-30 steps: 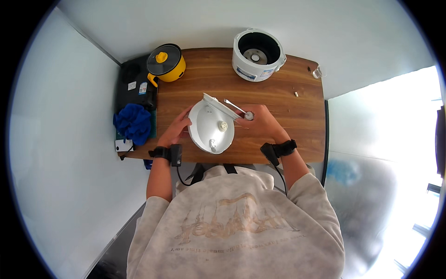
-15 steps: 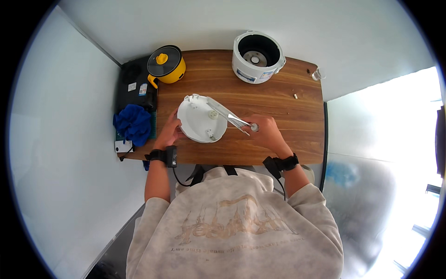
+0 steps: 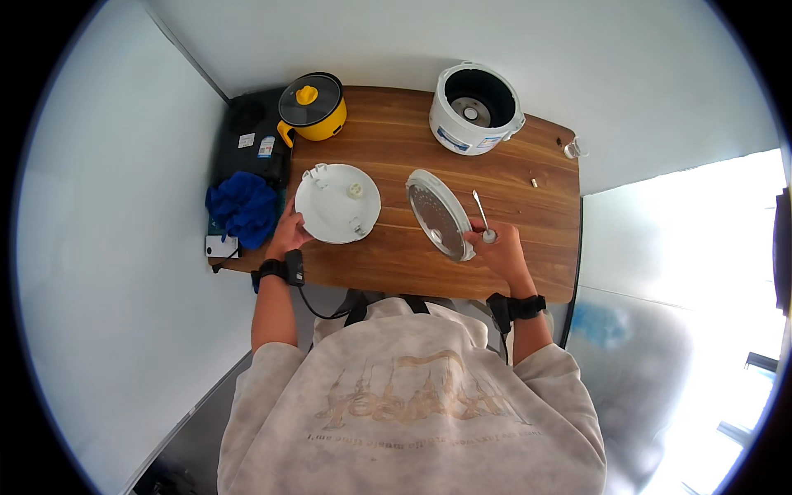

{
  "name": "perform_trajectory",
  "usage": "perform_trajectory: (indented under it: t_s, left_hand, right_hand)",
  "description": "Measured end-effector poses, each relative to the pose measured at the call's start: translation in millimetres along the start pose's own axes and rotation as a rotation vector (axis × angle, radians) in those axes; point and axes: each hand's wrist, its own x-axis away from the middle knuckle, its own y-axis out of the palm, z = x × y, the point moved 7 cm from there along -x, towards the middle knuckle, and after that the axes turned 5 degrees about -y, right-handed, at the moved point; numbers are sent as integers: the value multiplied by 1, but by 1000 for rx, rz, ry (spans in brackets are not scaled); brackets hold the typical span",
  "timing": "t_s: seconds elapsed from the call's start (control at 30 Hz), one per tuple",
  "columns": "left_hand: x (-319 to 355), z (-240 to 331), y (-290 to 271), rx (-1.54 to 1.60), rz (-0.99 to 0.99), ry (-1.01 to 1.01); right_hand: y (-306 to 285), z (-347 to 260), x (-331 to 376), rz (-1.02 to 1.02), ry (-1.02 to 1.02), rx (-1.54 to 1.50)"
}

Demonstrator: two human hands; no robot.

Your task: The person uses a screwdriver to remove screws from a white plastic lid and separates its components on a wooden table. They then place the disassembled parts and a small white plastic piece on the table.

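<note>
My left hand (image 3: 289, 234) grips the left edge of a round white plastic lid shell (image 3: 328, 216). The shell's hollow inside faces up, showing a small round fitting and clips near its rim. Closed around the lower right edge of a round lid plate (image 3: 440, 216), my right hand (image 3: 505, 252) also keeps a screwdriver (image 3: 481, 211) in its grasp. The plate is tilted, with a pale rim and a perforated metal face. The screwdriver's shaft points away from me, and its handle is mostly hidden in the hand. The shell and the plate are apart.
A white rice cooker body (image 3: 446, 132) stands uncovered at the back right. At the back left are a yellow pot (image 3: 327, 126) with a dark lid, a black case (image 3: 233, 155) and a crumpled blue cloth (image 3: 242, 209). A small pale piece (image 3: 534, 182) lies on the wooden table (image 3: 388, 148).
The lid plate has come away from the shell and swung right with my right hand, its metal face now showing. My left hand has shifted the shell slightly left.
</note>
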Motion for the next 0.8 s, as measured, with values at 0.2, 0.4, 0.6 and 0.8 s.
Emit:
perform_trajectory:
  t_s: [0.2,0.4,0.6,0.8]
  left_hand:
    - [-7,-15,-22,10,15,-72]
    - [-11,-33,-35,26,28,-81]
    - [-13,-43,-37,13,57,-126]
    - [-26,-65,-46,-3,-33,-226]
  right_hand:
    - [5,24,-2,45,228,-242]
    - [9,77,-10,94,246,-570]
    - [9,148,-14,193,351,-738]
    - [-3,194,-11,237,416,-746]
